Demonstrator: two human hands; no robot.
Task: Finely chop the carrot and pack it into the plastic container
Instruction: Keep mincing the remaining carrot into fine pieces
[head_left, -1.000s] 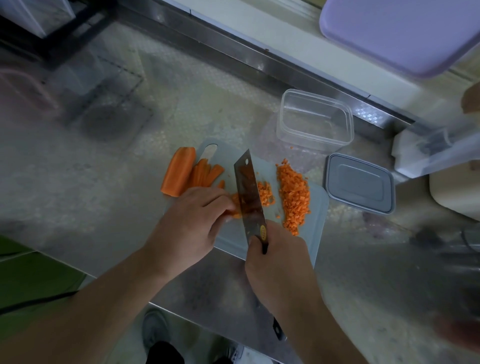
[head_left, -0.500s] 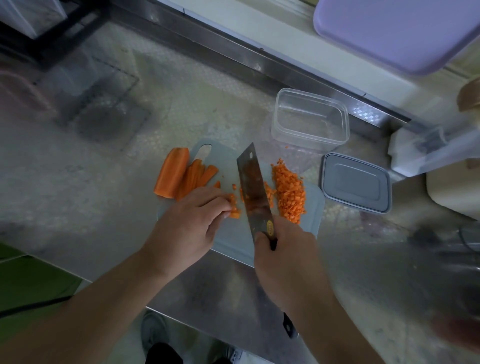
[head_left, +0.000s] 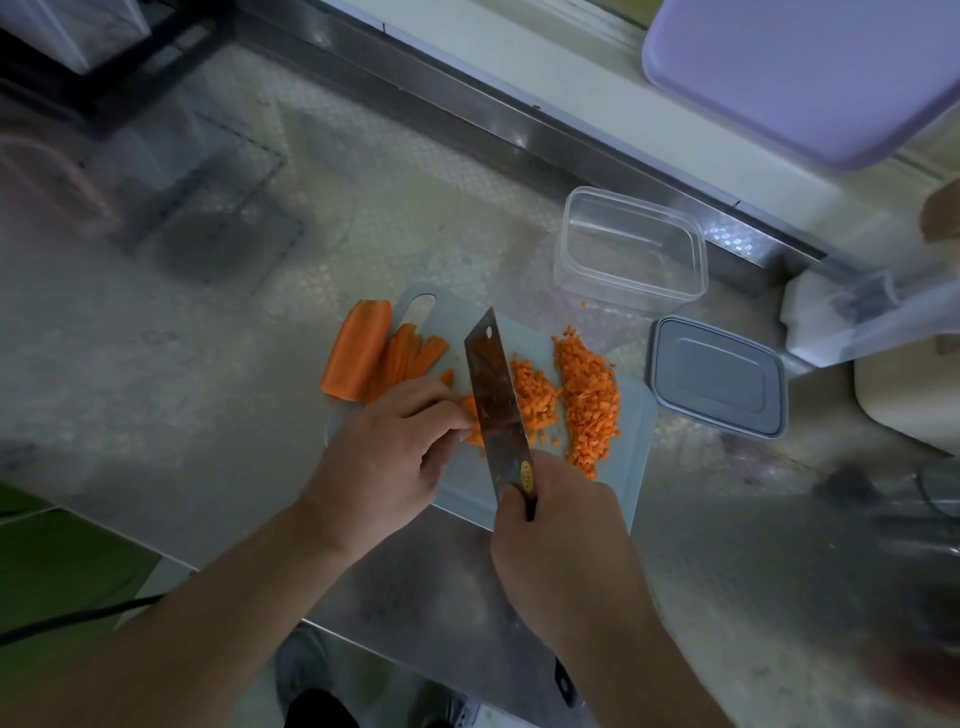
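A pale cutting board (head_left: 631, 457) lies on the steel counter. My right hand (head_left: 561, 540) grips the handle of a cleaver (head_left: 496, 400) whose blade stands on the board. My left hand (head_left: 389, 457) holds a bundle of carrot strips (head_left: 470, 410) with curled fingers, right against the blade's left face. Two heaps of chopped carrot (head_left: 589, 400) lie to the right of the blade. A large carrot piece (head_left: 356, 356) and sliced strips (head_left: 408, 356) wait at the board's left end. The clear plastic container (head_left: 628, 249) stands empty behind the board.
The container's grey lid (head_left: 719, 376) lies flat right of the board. A purple tray (head_left: 800, 67) sits at the back right, above a raised steel ledge (head_left: 519, 124). A white appliance (head_left: 857, 317) stands at the far right. The counter's front edge runs below my wrists.
The cleaver went right toward the chopped heap, then came back left against the strips. My left hand stayed on the strips.
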